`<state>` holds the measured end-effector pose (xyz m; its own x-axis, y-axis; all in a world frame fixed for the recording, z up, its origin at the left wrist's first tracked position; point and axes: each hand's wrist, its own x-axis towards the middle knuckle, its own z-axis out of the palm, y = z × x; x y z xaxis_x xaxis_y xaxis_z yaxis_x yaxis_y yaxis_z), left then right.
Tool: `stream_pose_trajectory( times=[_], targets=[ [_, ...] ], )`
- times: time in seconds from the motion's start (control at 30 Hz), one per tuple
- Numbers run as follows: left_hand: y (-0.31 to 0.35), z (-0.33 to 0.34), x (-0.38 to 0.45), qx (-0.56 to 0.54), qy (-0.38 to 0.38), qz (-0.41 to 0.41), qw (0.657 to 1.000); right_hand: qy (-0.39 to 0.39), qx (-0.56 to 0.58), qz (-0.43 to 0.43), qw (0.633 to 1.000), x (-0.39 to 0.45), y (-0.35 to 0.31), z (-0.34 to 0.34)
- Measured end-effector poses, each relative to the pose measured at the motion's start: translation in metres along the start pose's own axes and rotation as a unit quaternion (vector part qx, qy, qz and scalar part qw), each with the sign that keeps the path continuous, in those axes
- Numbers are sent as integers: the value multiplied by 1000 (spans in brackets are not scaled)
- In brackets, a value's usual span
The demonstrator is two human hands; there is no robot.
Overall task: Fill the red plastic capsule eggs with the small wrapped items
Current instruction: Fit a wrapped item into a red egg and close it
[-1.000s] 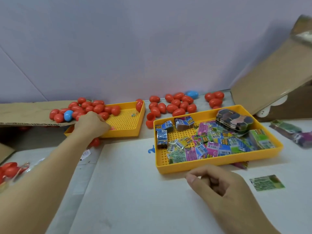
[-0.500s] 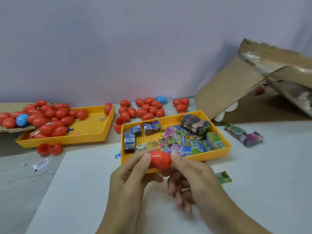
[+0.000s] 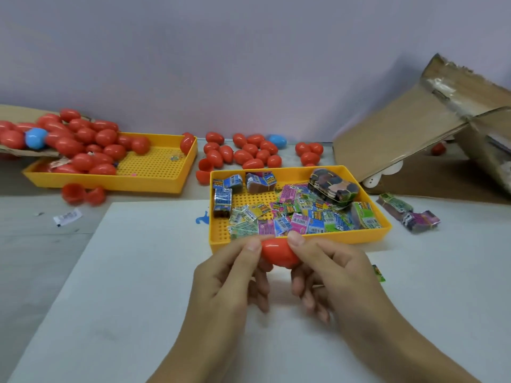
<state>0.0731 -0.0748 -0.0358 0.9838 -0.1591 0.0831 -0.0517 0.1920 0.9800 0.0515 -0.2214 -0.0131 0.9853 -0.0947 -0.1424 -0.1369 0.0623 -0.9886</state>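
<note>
Head view. Both hands hold one red capsule egg (image 3: pixel 279 254) above the white sheet (image 3: pixel 132 286) on the table (image 3: pixel 41 244), just in front of the near yellow tray (image 3: pixel 304 241). The left hand (image 3: pixel 229 283) pinches the egg's left end between thumb and forefinger; the right hand (image 3: pixel 337 275) pinches its right end the same way. The remaining fingers (image 3: pixel 307 299) of both hands curl loosely beneath the egg. The egg appears closed.

Compared with half a second ago, the two-handed grip on the egg is unchanged and the egg sits at the same place against the tray's front wall. A second ago the left hand was reaching into the far yellow tray (image 3: pixel 154 181) at the egg pile (image 3: pixel 83 145), and the right hand rested curled on the sheet with no egg.

The near tray contains the small wrapped items (image 3: pixel 290 217) and a dark bundled stack (image 3: pixel 333 187). More red eggs (image 3: pixel 249 153) lie behind it, near a cardboard box (image 3: pixel 414 134).
</note>
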Motion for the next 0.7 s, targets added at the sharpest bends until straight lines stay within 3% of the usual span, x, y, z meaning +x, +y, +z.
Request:
stream_pose_trajectory(
  times=[0.3,0.7],
  targets=[
    [6,-1,0,-45,-2,-58,997,15,-42,-59,997,-5,5,6],
    [6,0,0,-69,15,-48,996,-8,-36,-115,993,-5,13,6]
  ],
)
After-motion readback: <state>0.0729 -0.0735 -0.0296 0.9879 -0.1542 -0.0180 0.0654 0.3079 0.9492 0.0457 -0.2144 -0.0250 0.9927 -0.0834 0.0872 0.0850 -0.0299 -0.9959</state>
